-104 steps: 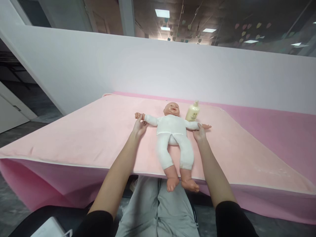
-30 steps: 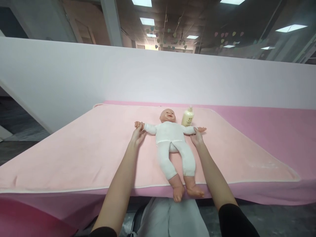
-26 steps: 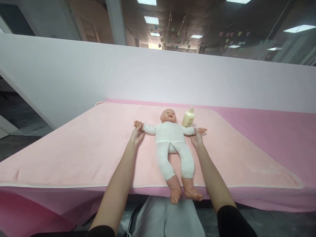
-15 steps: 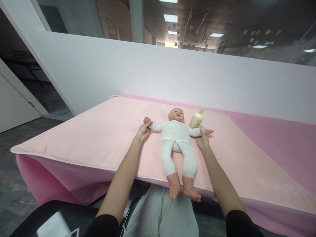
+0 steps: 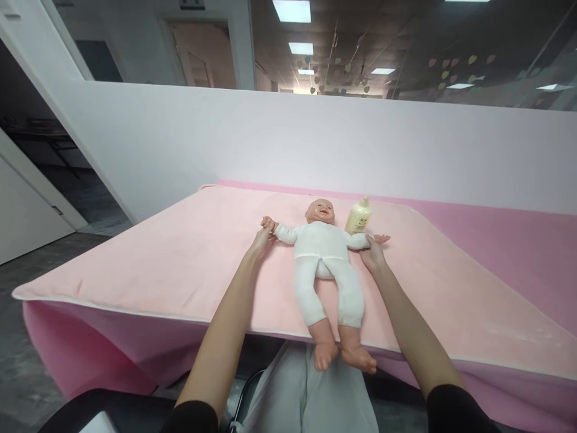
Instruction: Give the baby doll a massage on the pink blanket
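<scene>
A baby doll point(image 5: 321, 243) with a white cloth body lies on its back on a pale pink blanket point(image 5: 180, 258), its arms spread to both sides. Its feet hang over the near edge, above my lap. My left hand point(image 5: 264, 238) is closed around the doll's wrist on the left side. On the other side, my right hand point(image 5: 373, 250) grips the doll's forearm near the wrist, with the thumb on top. Just beyond that arm stands a pale yellow pump bottle point(image 5: 359, 216), close to the doll's shoulder.
The blanket covers a table draped in darker pink cloth point(image 5: 509, 252). A white partition point(image 5: 288, 138) with glass above runs along the far side. At the lower left are a black chair seat point(image 5: 121, 409) and part of a white object point(image 5: 99, 423).
My view has tilted up slightly. Both hands keep hold of the doll's arms, and the arms stay spread in almost the same position.
</scene>
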Available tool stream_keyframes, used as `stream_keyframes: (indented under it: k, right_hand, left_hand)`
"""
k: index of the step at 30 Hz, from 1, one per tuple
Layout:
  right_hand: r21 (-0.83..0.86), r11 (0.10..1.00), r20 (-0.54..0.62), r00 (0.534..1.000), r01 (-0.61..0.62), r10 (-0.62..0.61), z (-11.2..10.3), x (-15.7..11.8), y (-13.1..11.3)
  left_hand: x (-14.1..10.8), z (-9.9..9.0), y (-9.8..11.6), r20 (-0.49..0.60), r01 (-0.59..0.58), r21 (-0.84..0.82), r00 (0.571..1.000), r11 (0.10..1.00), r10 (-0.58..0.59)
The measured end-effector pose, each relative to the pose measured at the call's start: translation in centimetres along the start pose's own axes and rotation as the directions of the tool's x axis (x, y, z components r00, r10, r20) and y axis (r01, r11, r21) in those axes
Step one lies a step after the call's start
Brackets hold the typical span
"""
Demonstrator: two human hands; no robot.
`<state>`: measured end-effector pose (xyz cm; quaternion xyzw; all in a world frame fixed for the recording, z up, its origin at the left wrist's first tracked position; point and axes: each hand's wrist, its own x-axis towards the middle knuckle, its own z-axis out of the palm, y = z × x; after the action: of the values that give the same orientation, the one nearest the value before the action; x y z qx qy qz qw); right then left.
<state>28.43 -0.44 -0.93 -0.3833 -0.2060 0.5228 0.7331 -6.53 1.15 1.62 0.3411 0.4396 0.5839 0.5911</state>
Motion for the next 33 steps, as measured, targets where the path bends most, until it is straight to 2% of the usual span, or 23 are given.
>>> stream_keyframes:
  k: [6, 10, 19, 23, 28, 33]
  right_hand:
    - [-0.017, 1.000, -0.014, 1.000, -0.021, 0.021, 0.2, -0.1, -0.3]
    - [0.003, 0.999, -0.032, 0.998, -0.050, 0.050, 0.3, 0.0, -0.3]
    - [0.008, 0.998, -0.037, 0.998, -0.056, 0.057, 0.2, 0.0, -0.2]
    - [0.032, 0.998, -0.058, 0.996, -0.062, 0.064, 0.4, -0.2, -0.4]
    - [0.026, 0.998, -0.047, 0.997, -0.063, 0.064, 0.5, -0.5, -0.6]
    - [0.016, 0.998, -0.043, 0.997, -0.057, 0.058, 0.4, -0.3, -0.6]
  left_hand:
    - [-0.7, -0.2, 0.5, 0.156, 0.136, -0.121, 0.981, 0.983, -0.117]
    - [-1.3, -0.4, 1.0, 0.204, 0.218, -0.168, 0.962, 0.961, -0.182]
    - [-1.5, -0.3, 1.2, 0.138, 0.223, -0.263, 0.972, 0.939, -0.192]
    - [-1.2, -0.3, 1.2, 0.081, 0.210, -0.238, 0.977, 0.948, -0.196]
    - [-1.0, -0.2, 1.1, 0.087, 0.185, -0.221, 0.982, 0.957, -0.170]
    - [-0.8, -0.3, 1.0, 0.093, 0.220, -0.271, 0.975, 0.937, -0.202]
